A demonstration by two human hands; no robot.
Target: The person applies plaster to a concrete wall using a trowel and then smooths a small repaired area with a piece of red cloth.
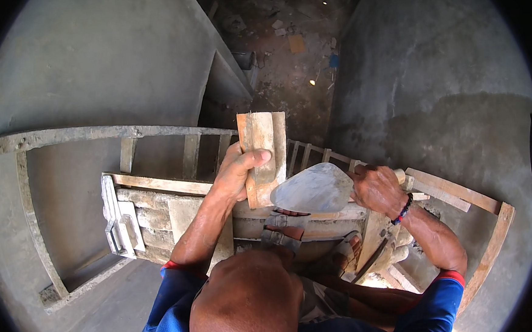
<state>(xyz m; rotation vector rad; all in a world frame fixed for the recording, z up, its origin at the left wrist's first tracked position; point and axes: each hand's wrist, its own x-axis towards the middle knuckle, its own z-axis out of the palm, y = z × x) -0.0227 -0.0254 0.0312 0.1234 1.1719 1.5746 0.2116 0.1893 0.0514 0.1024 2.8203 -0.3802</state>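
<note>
My left hand [240, 170] grips a worn wooden float [274, 135], its thumb pressed across the wood. The float is held upright in front of me, with orange-brown wood along its left side. In my right hand [378, 189] is a pointing trowel [313, 188] with a broad, grey-smeared blade. Its rounded handle end [399, 175] sticks out behind the fist. The blade points left, and its tip is close to the float's lower right edge; whether they touch I cannot tell. A braided band [403, 210] circles my right wrist.
Under me is a scaffold platform of rough poles and boards [153, 218], where my sandalled feet [282, 233] stand. A flat metal trowel [122, 220] lies at its left end. Wooden frames [93, 136] surround it. Grey plastered walls [442, 64] rise on both sides; the littered floor [290, 61] is far below.
</note>
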